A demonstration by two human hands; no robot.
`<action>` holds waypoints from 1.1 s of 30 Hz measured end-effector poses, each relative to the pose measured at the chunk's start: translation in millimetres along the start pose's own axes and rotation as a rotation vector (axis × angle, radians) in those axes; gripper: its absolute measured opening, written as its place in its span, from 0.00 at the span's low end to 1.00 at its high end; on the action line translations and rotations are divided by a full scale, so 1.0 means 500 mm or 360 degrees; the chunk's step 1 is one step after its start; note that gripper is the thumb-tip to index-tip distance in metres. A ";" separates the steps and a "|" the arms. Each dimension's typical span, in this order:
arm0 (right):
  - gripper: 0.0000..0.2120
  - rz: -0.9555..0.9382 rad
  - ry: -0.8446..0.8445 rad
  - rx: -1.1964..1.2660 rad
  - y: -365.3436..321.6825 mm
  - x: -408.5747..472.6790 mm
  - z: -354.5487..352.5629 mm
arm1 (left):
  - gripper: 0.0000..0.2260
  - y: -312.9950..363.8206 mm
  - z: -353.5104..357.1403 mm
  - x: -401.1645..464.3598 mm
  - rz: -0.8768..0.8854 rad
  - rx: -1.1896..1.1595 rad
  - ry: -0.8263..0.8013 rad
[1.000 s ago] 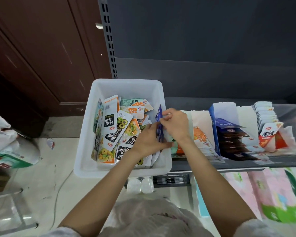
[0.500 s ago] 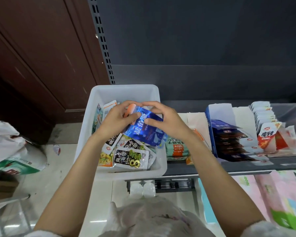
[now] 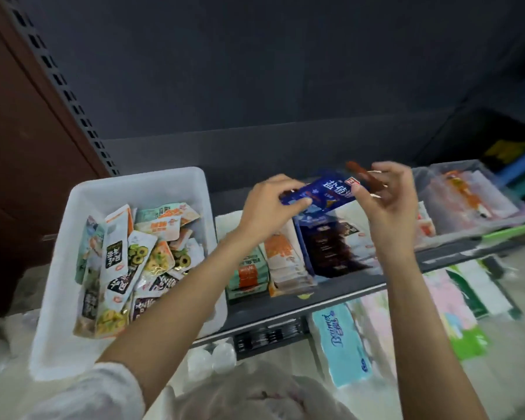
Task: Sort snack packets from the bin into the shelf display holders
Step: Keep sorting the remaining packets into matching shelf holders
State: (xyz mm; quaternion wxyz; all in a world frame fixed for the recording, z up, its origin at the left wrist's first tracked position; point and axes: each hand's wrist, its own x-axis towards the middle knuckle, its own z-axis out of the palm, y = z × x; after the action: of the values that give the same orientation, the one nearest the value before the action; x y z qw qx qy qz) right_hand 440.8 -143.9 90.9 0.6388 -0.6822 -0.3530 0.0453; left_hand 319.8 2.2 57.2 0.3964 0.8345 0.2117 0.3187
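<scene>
White bin (image 3: 58, 298) sits on the dark metal shelf (image 3: 331, 291) beside a brown door (image 3: 21, 131).

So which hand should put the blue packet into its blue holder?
Probably the left hand. It pinches the blue packet firmly and hovers right above the blue holder. The right hand touches the packet's other end but also seems to hold a reddish packet.
</scene>
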 end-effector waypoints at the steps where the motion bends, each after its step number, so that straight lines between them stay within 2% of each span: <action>1: 0.13 -0.0101 0.0006 -0.0181 0.007 0.009 -0.025 | 0.13 0.001 0.027 0.013 0.0032 0.0063 -0.0007; 4: 0.06 -0.0282 -0.0028 -0.0562 0.045 0.029 -0.065 | 0.11 -0.005 0.083 0.035 0.0110 0.0214 0.0044; 6: 0.07 -0.0281 -0.0107 -0.0618 0.079 0.039 -0.068 | 0.09 -0.020 0.099 0.037 0.0152 0.0330 0.0054; 11: 0.04 -0.0323 -0.0254 -0.0848 0.139 0.054 -0.049 | 0.10 -0.058 0.103 0.027 0.0297 0.0743 -0.0171; 16: 0.04 -0.0579 -0.0160 -0.1086 0.129 0.076 -0.055 | 0.08 -0.059 0.101 0.023 0.0400 0.0774 -0.0020; 19: 0.04 -0.0693 -0.0135 -0.1230 0.121 0.076 -0.048 | 0.08 -0.063 0.110 0.027 0.0393 0.0784 -0.0028; 24: 0.04 -0.0548 -0.0508 -0.1469 0.168 0.057 0.011 | 0.09 -0.091 0.110 0.020 0.0308 0.0891 -0.0002; 27: 0.09 -0.0398 -0.0721 -0.1692 0.189 0.052 0.032 | 0.11 -0.098 0.095 0.012 0.0273 0.0920 -0.0236; 30: 0.12 -0.0445 -0.0633 -0.1674 0.184 0.038 0.029 | 0.15 -0.090 0.068 -0.006 0.0156 0.0852 -0.0469; 33: 0.17 -0.0452 -0.0480 -0.1329 0.135 0.003 0.033 | 0.15 -0.072 0.011 -0.047 0.0130 0.0675 -0.0308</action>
State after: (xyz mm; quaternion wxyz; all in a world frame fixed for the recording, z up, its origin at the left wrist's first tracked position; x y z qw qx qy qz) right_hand 462.0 -124.8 27.6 0.2510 -0.8115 -0.5199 -0.0900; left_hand 303.4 6.6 17.4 0.2173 0.9337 0.2010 0.2016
